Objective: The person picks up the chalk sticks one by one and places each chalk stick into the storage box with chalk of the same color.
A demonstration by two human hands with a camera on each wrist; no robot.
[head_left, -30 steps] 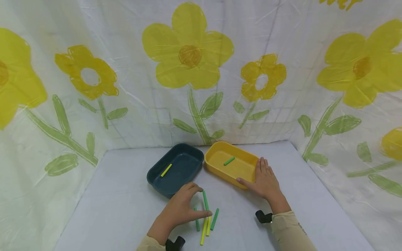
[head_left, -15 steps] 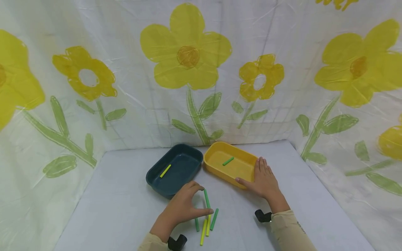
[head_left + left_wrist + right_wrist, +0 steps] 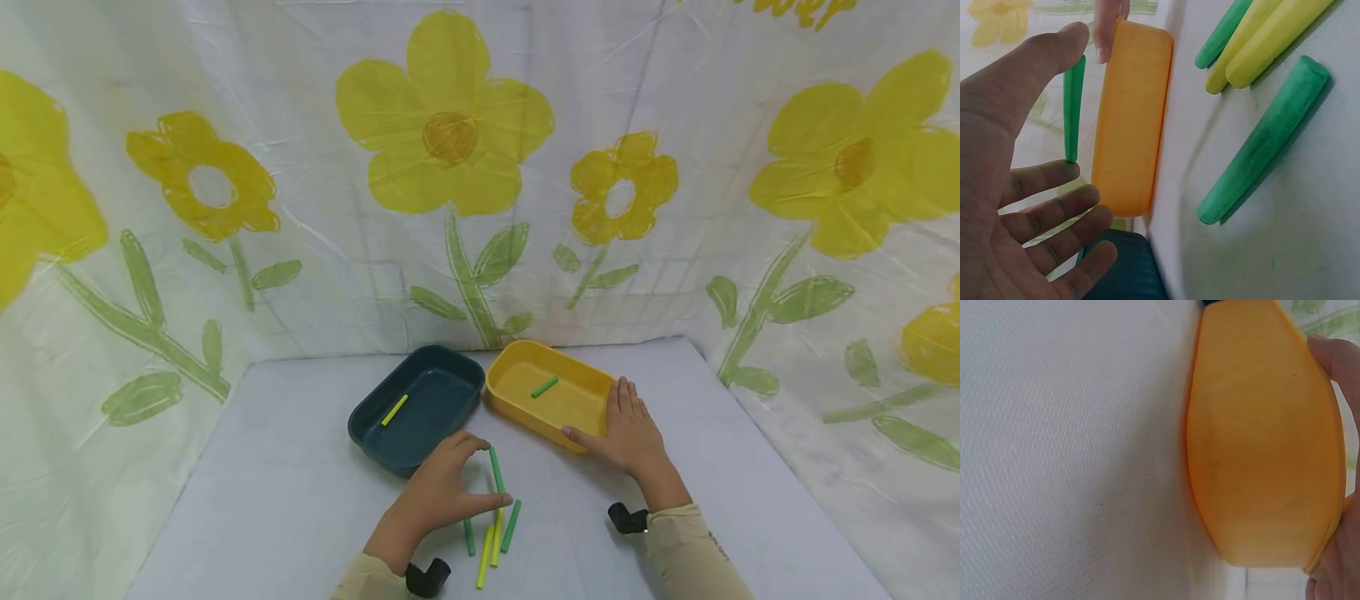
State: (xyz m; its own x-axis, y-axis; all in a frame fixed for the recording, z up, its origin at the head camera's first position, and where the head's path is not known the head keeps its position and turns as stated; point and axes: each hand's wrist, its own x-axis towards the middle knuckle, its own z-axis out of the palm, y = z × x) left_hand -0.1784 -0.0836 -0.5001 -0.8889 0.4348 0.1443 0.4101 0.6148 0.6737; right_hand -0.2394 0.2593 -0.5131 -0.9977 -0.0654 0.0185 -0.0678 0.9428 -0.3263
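In the head view my left hand (image 3: 444,490) pinches a green stick (image 3: 497,469) by its two ends, between thumb and index finger. The left wrist view shows this green stick (image 3: 1072,109) raised off the table, with the other fingers spread loosely below. Under that hand lie two yellow sticks (image 3: 485,557) and a green stick (image 3: 511,527), with another green stick (image 3: 469,537) partly hidden by the thumb. My right hand (image 3: 633,437) rests on the near right corner of the yellow tray (image 3: 525,416), its fingers straight along the right rim and its thumb at the front rim.
Left of the yellow tray stands a dark blue tray (image 3: 442,392) holding one yellow stick (image 3: 394,410). One short green stick (image 3: 544,387) lies inside the yellow tray. A white curtain (image 3: 315,275) painted with flowers hangs behind the white-covered table (image 3: 277,467).
My left hand has shifted slightly up and to the right with the green stick held between its fingertips. The right hand stays on the yellow tray.
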